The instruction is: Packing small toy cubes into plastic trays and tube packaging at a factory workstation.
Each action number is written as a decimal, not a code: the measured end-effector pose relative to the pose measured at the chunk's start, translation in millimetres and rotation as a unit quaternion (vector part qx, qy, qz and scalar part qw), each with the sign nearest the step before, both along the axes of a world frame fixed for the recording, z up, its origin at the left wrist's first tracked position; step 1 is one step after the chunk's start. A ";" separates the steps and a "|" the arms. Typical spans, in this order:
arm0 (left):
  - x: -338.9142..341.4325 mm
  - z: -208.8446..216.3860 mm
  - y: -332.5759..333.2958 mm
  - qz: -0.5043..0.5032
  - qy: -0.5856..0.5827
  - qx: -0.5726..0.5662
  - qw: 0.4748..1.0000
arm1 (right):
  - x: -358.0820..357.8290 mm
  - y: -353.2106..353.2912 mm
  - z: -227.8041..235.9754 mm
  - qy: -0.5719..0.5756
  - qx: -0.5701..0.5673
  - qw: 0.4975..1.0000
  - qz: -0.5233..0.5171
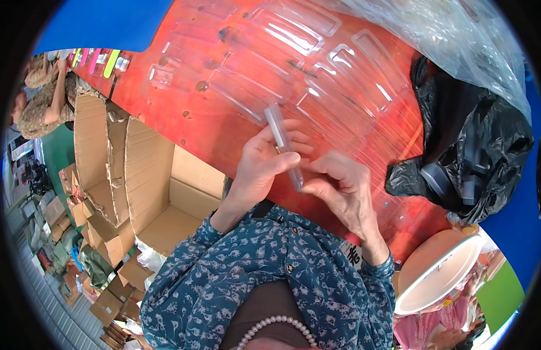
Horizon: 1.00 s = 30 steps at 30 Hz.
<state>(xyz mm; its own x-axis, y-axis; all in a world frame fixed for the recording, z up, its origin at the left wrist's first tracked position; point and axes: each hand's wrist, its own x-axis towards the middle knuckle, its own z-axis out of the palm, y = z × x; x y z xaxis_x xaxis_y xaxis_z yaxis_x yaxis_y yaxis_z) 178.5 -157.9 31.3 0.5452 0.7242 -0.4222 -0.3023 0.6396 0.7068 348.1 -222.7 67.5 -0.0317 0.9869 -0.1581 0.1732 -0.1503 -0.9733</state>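
A narrow clear plastic case (276, 129) is held tilted above the red table, with something whitish inside it. My left hand (260, 166) is closed round its middle, the thumb lying along the near side. At the case's lower end, my right hand (345, 189) pinches with thumb and forefinger. Its fingertips partly hide that end. Beyond my hands, several clear plastic shells (364, 73) lie spread over the red tabletop (160, 116), some overlapping.
A black plastic bag (457, 111) with dark grey pieces sits at the right, below clear plastic sheeting (457, 35). An open cardboard box (148, 175) stands left of the table. A pale basin (419, 280) is at lower right. Another person's arm (56, 93) shows far left, near bright-coloured strips (111, 63).
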 end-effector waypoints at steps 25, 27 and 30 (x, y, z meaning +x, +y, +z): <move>-9.5 17.5 -8.5 -0.044 -0.053 0.031 0.997 | -24.7 -14.5 -3.1 0.190 -0.063 0.975 -0.096; -8.6 17.6 -8.4 -0.051 -0.073 0.029 0.996 | -25.4 -17.1 -5.0 0.230 -0.086 0.964 -0.101; -8.4 18.4 -10.2 -0.040 -0.027 0.064 0.997 | -28.6 -20.1 -8.2 0.186 -0.047 0.976 -0.107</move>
